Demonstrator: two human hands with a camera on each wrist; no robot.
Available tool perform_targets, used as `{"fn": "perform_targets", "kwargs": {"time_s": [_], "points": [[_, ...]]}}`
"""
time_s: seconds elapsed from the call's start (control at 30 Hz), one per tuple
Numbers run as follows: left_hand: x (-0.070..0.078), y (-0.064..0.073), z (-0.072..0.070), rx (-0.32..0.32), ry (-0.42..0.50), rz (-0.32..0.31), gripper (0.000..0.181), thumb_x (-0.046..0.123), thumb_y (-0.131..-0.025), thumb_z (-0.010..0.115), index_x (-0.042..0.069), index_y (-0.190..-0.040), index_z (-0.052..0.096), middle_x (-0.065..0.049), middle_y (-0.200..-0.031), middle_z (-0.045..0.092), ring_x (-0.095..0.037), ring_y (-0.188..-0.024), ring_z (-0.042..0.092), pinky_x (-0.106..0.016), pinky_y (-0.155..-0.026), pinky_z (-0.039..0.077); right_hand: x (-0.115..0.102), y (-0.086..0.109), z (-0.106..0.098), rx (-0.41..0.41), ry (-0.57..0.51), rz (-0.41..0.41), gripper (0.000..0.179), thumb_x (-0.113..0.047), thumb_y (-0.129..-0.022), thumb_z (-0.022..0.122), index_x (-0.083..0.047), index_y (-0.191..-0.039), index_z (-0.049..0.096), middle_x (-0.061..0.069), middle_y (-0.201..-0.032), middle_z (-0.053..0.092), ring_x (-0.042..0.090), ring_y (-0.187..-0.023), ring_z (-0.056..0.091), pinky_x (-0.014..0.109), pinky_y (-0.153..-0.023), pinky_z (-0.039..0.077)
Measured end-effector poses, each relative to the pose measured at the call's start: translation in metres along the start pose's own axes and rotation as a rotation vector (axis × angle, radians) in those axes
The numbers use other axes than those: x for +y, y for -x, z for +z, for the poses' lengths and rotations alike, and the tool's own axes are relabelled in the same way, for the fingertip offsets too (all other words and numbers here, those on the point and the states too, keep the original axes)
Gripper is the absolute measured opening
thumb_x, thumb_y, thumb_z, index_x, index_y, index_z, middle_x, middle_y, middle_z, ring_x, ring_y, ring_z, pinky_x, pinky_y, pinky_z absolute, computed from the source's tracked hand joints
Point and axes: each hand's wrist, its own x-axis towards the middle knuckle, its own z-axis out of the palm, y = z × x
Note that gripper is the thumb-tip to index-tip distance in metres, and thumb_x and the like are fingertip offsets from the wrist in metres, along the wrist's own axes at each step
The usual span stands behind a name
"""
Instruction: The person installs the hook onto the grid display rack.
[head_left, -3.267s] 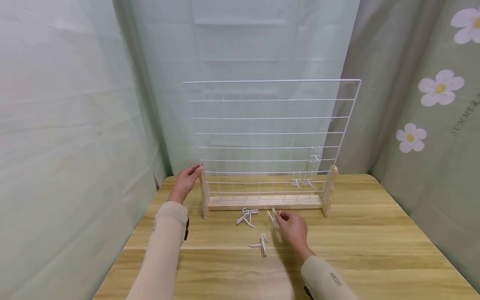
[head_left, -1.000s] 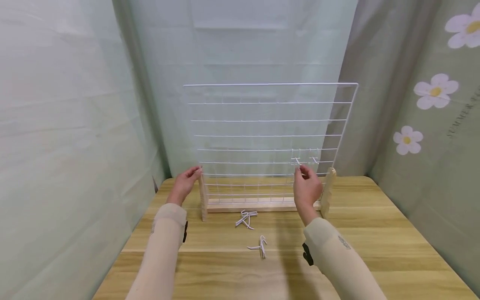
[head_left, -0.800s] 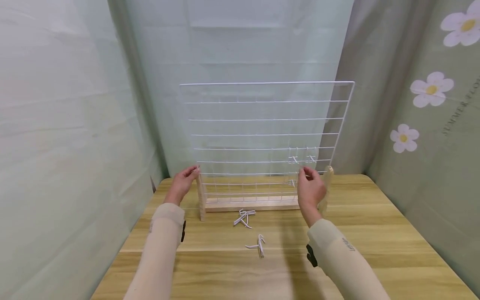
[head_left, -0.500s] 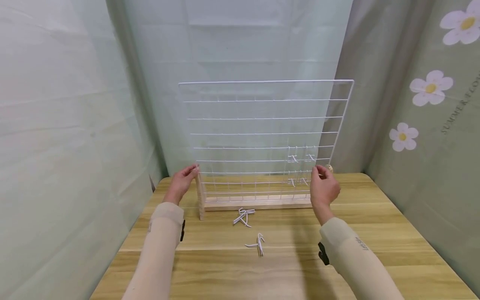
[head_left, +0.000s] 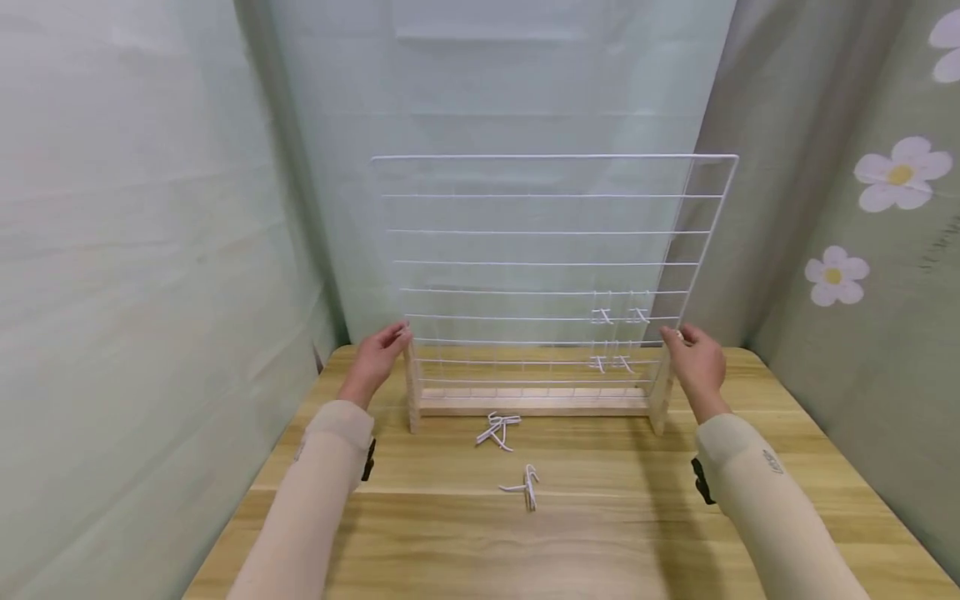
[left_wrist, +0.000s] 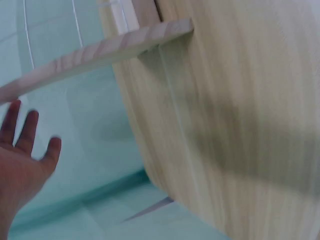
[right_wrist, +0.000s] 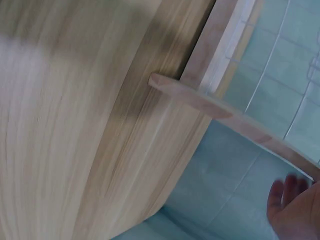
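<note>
A white wire grid panel (head_left: 555,156) stands upright in a pale wooden stand. At the left, my left hand (head_left: 372,358) pinches the top of the stand's left post (head_left: 412,387); in the left wrist view several of its fingers (left_wrist: 27,132) extend beside the wood. My right hand (head_left: 697,362) holds the top of the right post (head_left: 661,392) between thumb and fingers, partly hidden in the right wrist view. Several white wire hooks hang on the lower right of the grid, among them an upper hook (head_left: 603,317) and a lower hook (head_left: 598,364).
In front of the stand's base bar (head_left: 532,408) lies a small tangle of white hooks (head_left: 497,431). Nearer on the wooden table (head_left: 600,542) is another white hook piece (head_left: 529,487). Pale green cloth (head_left: 555,83) surrounds the table at the back and sides.
My right hand picked a hook off the table and hung it on the grid, let go, then moved right to the right post. My left hand stays on the left post.
</note>
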Motion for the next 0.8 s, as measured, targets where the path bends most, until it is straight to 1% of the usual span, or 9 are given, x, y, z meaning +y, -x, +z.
{"fn": "perform_targets", "kwargs": {"time_s": [0.1,0.2,0.3,0.33,0.4,0.5,0.6,0.7,0.8], "points": [[-0.006,0.009,0.006,0.062,-0.029,0.005,0.066,0.04,-0.101,0.057,0.006,-0.154,0.035,-0.024,-0.146,0.046,-0.036,-0.136,0.041,-0.05,-0.109,0.036,0.003,-0.001,-0.003,-0.023,0.063,-0.026,0.056,-0.045,-0.1,0.054,-0.003,-0.137,0.058,0.021,-0.132,0.06,0.04,-0.122,0.054,0.052,-0.101,0.04],[-0.017,0.021,0.011,0.214,-0.022,-0.015,0.068,0.045,-0.098,0.061,0.006,-0.15,0.04,-0.022,-0.138,0.052,-0.035,-0.128,0.047,-0.048,-0.105,0.04,0.004,-0.001,-0.003,-0.003,0.086,-0.042,0.051,-0.041,-0.101,0.052,-0.003,-0.135,0.06,0.021,-0.129,0.062,0.04,-0.12,0.056,0.052,-0.1,0.04],[-0.03,0.035,0.018,0.383,0.0,-0.017,0.06,0.045,-0.095,0.066,0.005,-0.138,0.053,-0.017,-0.124,0.058,-0.03,-0.115,0.054,-0.043,-0.096,0.044,0.002,0.0,-0.002,0.034,0.063,-0.052,0.047,-0.037,-0.102,0.052,-0.002,-0.132,0.062,0.021,-0.126,0.063,0.04,-0.117,0.058,0.051,-0.1,0.041],[-0.033,0.04,0.02,0.419,0.003,-0.006,0.055,0.042,-0.094,0.068,0.004,-0.133,0.056,-0.016,-0.119,0.06,-0.028,-0.11,0.056,-0.041,-0.093,0.045,0.002,0.001,-0.001,0.044,0.054,-0.054,0.047,-0.036,-0.102,0.052,-0.001,-0.131,0.063,0.021,-0.126,0.064,0.04,-0.117,0.058,0.051,-0.1,0.042],[-0.037,0.05,0.027,0.447,0.004,0.019,0.046,0.036,-0.094,0.07,0.002,-0.124,0.062,-0.015,-0.111,0.062,-0.027,-0.103,0.057,-0.038,-0.086,0.046,0.0,0.002,-0.001,0.062,0.045,-0.062,0.046,-0.036,-0.102,0.053,0.0,-0.128,0.064,0.022,-0.124,0.065,0.04,-0.114,0.06,0.05,-0.099,0.042],[-0.038,0.064,0.044,0.405,0.01,0.049,0.033,0.029,-0.093,0.073,0.004,-0.113,0.068,-0.013,-0.102,0.065,-0.023,-0.095,0.059,-0.032,-0.078,0.047,-0.003,0.001,-0.002,0.069,0.07,-0.098,0.046,-0.035,-0.102,0.053,0.002,-0.125,0.066,0.023,-0.121,0.066,0.041,-0.112,0.061,0.051,-0.098,0.042],[-0.035,0.077,0.069,0.317,0.009,0.079,0.025,0.025,-0.091,0.075,0.006,-0.106,0.071,-0.008,-0.096,0.067,-0.021,-0.09,0.059,-0.029,-0.073,0.048,-0.004,0.0,-0.001,0.064,0.098,-0.13,0.044,-0.033,-0.103,0.053,0.004,-0.124,0.066,0.024,-0.12,0.065,0.042,-0.112,0.061,0.052,-0.099,0.043],[-0.032,0.089,0.097,0.19,-0.003,0.13,0.019,0.019,-0.09,0.076,0.006,-0.103,0.072,-0.005,-0.09,0.067,-0.02,-0.087,0.059,-0.03,-0.074,0.048,-0.003,0.0,0.0,0.059,0.099,-0.125,0.043,-0.032,-0.103,0.053,0.003,-0.125,0.065,0.024,-0.122,0.064,0.042,-0.114,0.06,0.051,-0.099,0.044],[-0.033,0.101,0.119,0.016,-0.04,0.175,0.018,0.015,-0.089,0.075,0.003,-0.103,0.072,-0.001,-0.088,0.067,-0.018,-0.087,0.06,-0.029,-0.074,0.049,-0.001,0.002,0.001,0.067,0.088,-0.106,0.042,-0.032,-0.103,0.054,0.002,-0.126,0.065,0.023,-0.123,0.063,0.041,-0.115,0.059,0.051,-0.1,0.043]]}}
